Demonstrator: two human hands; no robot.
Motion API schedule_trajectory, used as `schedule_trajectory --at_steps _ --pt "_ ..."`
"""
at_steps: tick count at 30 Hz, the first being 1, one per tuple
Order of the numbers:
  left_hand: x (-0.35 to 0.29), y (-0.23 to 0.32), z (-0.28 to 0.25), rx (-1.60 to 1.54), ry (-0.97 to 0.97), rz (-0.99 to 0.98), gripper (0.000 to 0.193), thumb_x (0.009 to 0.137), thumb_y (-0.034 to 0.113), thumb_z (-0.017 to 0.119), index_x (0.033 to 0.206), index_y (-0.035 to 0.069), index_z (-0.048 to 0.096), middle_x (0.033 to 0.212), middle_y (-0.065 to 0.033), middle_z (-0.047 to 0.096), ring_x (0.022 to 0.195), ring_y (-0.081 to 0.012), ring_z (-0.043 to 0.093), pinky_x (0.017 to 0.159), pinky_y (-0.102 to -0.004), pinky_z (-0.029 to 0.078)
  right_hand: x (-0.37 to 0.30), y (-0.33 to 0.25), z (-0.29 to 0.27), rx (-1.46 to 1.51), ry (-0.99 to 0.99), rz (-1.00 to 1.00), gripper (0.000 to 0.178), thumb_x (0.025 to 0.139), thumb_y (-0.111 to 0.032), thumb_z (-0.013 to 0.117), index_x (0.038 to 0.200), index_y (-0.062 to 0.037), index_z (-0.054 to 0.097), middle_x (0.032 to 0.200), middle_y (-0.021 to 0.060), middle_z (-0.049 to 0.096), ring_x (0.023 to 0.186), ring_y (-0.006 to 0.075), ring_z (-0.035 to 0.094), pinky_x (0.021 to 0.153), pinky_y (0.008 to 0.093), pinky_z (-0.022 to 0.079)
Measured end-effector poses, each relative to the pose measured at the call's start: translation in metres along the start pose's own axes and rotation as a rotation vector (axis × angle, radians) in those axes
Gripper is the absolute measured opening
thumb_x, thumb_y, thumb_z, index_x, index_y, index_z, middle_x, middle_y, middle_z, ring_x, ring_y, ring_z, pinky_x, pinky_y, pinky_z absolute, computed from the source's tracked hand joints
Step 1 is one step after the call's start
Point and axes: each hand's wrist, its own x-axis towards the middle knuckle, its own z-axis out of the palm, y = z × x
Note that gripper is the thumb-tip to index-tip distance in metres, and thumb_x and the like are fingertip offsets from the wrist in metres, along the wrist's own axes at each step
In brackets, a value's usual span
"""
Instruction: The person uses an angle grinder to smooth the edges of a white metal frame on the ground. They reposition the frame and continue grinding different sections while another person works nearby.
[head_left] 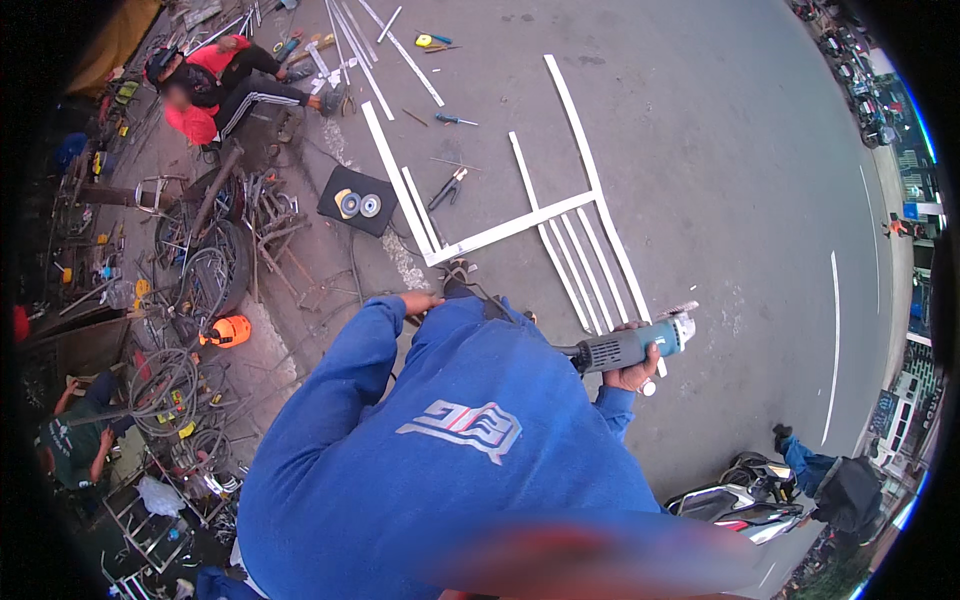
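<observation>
My right hand (634, 375) is wrapped around a teal and black angle grinder (630, 347), held out to my right above the lower ends of white metal bars. The grinder's head points right, and its cord runs back toward my body. My left hand (421, 303) lies on my left knee with its fingers stretched out, holding nothing. In front of me on the ground is a white metal frame (520, 228), with one cross bar joining longer bars. Several thin white bars (580, 270) lie side by side at its right half.
A black mat (357, 200) carries two grinding discs. Pliers (447, 188), a screwdriver (455, 119) and a yellow tape measure (433, 40) lie on the asphalt. A co-worker (215, 90) sits at far left, near scrap and a wheel (215, 265). A motorcycle (740, 500) stands at lower right.
</observation>
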Motion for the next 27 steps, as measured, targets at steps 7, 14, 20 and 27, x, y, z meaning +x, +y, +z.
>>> schedule_trajectory --at_steps 7,14,20,27 --pt "0.057 0.062 -0.038 0.672 0.061 0.379 0.044 0.087 0.039 0.061 0.111 0.003 0.067 0.110 -0.0139 0.067 0.097 -0.0225 0.066 0.080 -0.0389 0.053 0.007 0.022 0.019 -0.169 0.189 -0.152 0.053 0.076 -0.036 0.068 0.111 -0.0013 0.048 0.100 0.0128 0.055 0.095 0.0277 0.054 0.090 0.0417 0.046" --pt "0.086 0.130 -0.079 0.345 0.131 0.407 0.041 0.085 0.032 0.066 0.107 -0.002 0.066 0.090 -0.0124 0.071 0.069 -0.0208 0.067 0.065 -0.0346 0.054 0.009 0.027 0.047 0.116 0.066 -0.073 0.051 0.076 -0.031 0.069 0.113 -0.0013 0.050 0.104 0.0132 0.056 0.099 0.0260 0.055 0.096 0.0411 0.046" --pt "0.085 0.141 -0.088 0.252 0.187 0.292 0.044 0.082 0.036 0.066 0.106 0.000 0.067 0.088 -0.0121 0.071 0.071 -0.0209 0.068 0.068 -0.0369 0.054 0.018 0.022 0.041 0.087 0.165 -0.052 0.050 0.076 -0.031 0.069 0.112 -0.0019 0.051 0.103 0.0125 0.057 0.099 0.0265 0.056 0.096 0.0421 0.045" --pt "0.063 0.071 -0.050 0.188 0.384 0.258 0.036 0.071 0.019 0.076 0.104 0.006 0.071 0.079 -0.0110 0.071 0.064 -0.0205 0.068 0.063 -0.0345 0.055 0.045 0.015 -0.001 -0.038 0.189 -0.066 0.051 0.076 -0.033 0.069 0.113 -0.0022 0.051 0.104 0.0131 0.058 0.100 0.0273 0.056 0.092 0.0434 0.047"
